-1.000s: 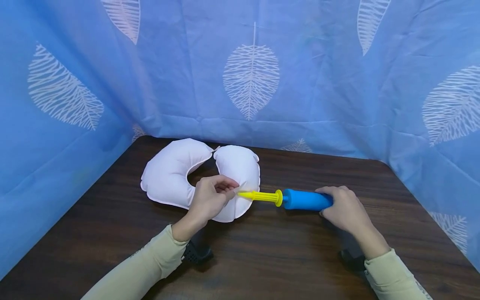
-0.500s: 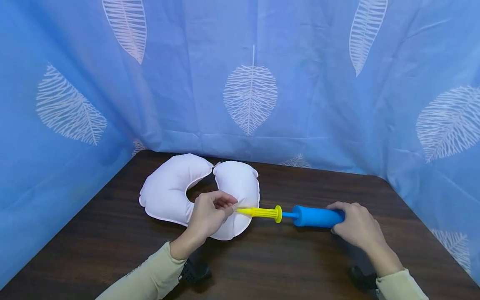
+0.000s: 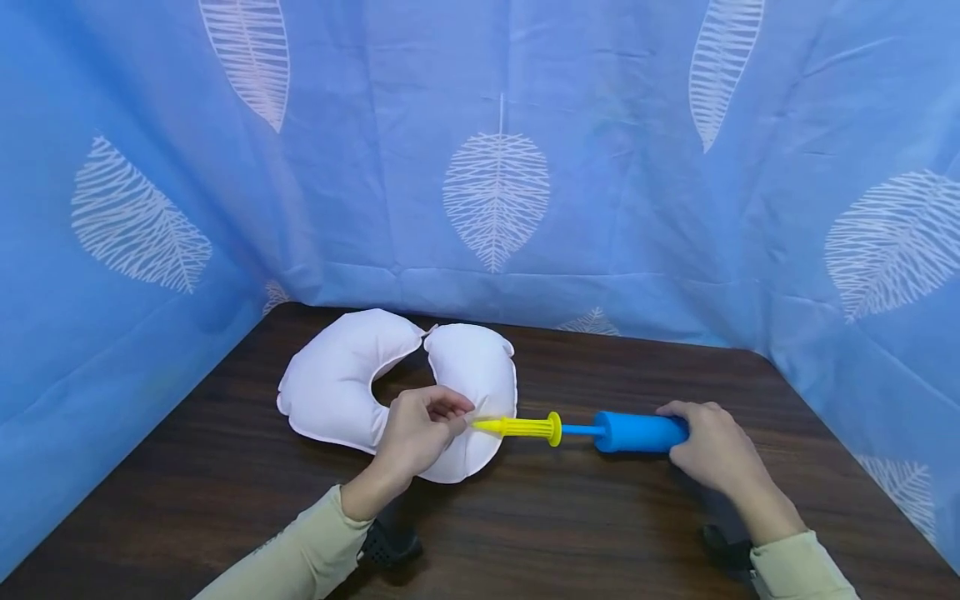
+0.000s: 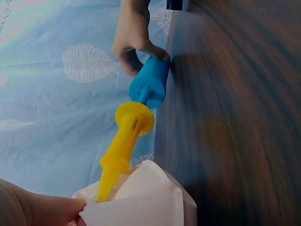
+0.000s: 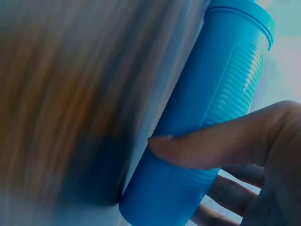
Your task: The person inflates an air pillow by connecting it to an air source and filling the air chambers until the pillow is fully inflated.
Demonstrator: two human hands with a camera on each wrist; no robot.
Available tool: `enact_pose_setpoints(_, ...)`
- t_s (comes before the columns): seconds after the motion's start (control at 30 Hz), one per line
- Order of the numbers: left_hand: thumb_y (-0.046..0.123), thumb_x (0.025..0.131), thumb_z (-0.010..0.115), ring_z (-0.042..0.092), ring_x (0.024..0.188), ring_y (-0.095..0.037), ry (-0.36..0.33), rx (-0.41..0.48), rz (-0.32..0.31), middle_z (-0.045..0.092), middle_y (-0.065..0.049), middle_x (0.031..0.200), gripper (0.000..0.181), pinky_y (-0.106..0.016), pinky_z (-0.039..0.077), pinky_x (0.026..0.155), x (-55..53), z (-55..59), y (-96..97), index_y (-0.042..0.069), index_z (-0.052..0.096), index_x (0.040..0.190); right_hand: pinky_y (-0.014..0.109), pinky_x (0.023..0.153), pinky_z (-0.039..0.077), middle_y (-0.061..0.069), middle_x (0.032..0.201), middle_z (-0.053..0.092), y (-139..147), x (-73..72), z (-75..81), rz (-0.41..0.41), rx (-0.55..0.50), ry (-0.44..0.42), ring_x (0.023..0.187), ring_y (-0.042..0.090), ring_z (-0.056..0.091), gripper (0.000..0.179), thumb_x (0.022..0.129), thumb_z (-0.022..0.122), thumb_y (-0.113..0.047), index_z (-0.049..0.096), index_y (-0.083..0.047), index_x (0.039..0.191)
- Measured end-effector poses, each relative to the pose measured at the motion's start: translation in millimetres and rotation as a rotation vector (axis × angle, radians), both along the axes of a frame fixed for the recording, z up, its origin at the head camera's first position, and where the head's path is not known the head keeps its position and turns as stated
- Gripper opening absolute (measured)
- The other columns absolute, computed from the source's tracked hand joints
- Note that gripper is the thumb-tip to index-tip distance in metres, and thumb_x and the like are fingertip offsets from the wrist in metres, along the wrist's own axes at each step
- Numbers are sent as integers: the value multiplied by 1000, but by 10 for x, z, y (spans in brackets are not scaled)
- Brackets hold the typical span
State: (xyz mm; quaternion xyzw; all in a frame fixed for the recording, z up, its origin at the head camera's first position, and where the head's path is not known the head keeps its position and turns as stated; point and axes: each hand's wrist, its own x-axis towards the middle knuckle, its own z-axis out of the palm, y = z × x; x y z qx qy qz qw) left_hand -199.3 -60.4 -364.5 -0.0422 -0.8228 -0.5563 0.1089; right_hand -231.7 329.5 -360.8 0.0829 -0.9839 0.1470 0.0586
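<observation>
A white U-shaped inflatable neck pillow (image 3: 337,375), puffed up, lies on the dark wooden table. On its right arm my left hand (image 3: 416,433) pinches the material around the valve, where the yellow tip of a hand pump goes in; the valve itself is mostly hidden by the fingers. The pump's yellow nozzle end (image 3: 525,427) points left, and a stretch of blue rod shows between it and the blue barrel (image 3: 637,432). My right hand (image 3: 716,450) grips the barrel's far right end, thumb across it in the right wrist view.
The brown wooden table (image 3: 600,533) carries everything. Blue curtains (image 3: 615,208) with white leaf prints hang close along the back and both sides. A dark wrist device (image 3: 392,546) sits under the left forearm.
My right hand has drawn the blue barrel rightward, so more rod shows between it and the yellow end. The left hand keeps its pinch; the head view has tilted up.
</observation>
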Motion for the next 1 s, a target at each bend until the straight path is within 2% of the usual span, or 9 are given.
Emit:
enact_pose_setpoints(0.2,-2,90,81,64,78,-17,26,4,-8,78,-6,88,12,-23,55,71,17,-6,2,7,84,97,70,90,54,27,131,70,-378,56,13,112,-16,35,120,50,62,53,81,84,-1,74,-4,133)
enact_pose_setpoints(0.33,-3,89,81,64,76,-16,46,8,-8,77,-6,86,12,-22,55,72,11,-3,19,7,84,96,72,91,53,26,134,70,-436,80,17,104,-20,19,121,50,62,54,83,88,-7,74,-7,135)
enact_pose_setpoints(0.5,-4,89,81,63,75,-15,59,3,-12,78,-7,86,13,-22,55,73,14,-4,39,6,83,96,72,88,54,30,135,67,-283,77,-7,48,-16,-11,120,53,60,52,84,89,-12,74,-10,134)
enact_pose_setpoints(0.7,-2,89,81,63,75,-15,53,2,0,78,-7,86,11,-22,54,72,12,3,41,6,83,94,68,80,53,38,131,62,69,-3,-9,-33,12,-28,114,58,59,53,83,82,-7,72,-7,134)
enact_pose_setpoints(0.87,0,89,82,62,75,-16,35,3,12,77,-6,85,9,-23,54,71,11,-7,28,7,84,94,67,76,52,41,129,60,305,-46,-17,-115,8,-25,107,54,57,50,84,75,-5,71,-4,134)
enact_pose_setpoints(1.0,0,89,83,62,76,-17,29,7,12,78,-6,87,9,-23,54,70,19,-17,19,7,84,95,66,75,51,43,130,58,387,-64,-21,-142,2,-9,106,54,56,50,84,70,-3,70,-2,134)
